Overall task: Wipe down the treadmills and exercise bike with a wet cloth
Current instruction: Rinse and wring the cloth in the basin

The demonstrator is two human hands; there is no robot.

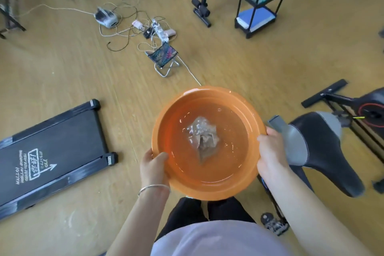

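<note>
Both hands carry an orange basin (pixel 207 92) of water above the floor (pixel 83 64). The left hand (pixel 152 167) grips the near-left rim with its thumb curled over the edge, and the right hand (pixel 270 156) clasps the right rim. A grey-brown cloth (pixel 204 137) lies crumpled and sunk at the basin's middle. The treadmill (pixel 52 151) lies on the floor to the left, and the exercise bike (pixel 324 147) stands on the right, its saddle just beside the right hand. The basin is probably heavy and sloshy, so a level two-handed rim hold suits it. The cloth should be limp, dripping and slippery, best bunched whole and wrung before wiping.
</note>
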